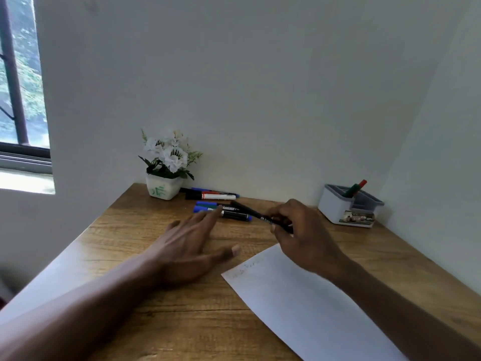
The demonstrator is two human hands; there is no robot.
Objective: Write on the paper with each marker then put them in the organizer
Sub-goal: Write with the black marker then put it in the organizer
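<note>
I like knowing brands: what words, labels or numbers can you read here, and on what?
Nothing reads clearly enough to quote.
Paper: faint handwriting near its far corner, too pale to read.
Black marker in the right hand: white print, blurred.
Markers lying on the desk: labels blurred.
Organizer: front sticker, too small.
Flower pot: green marks, unreadable.
</note>
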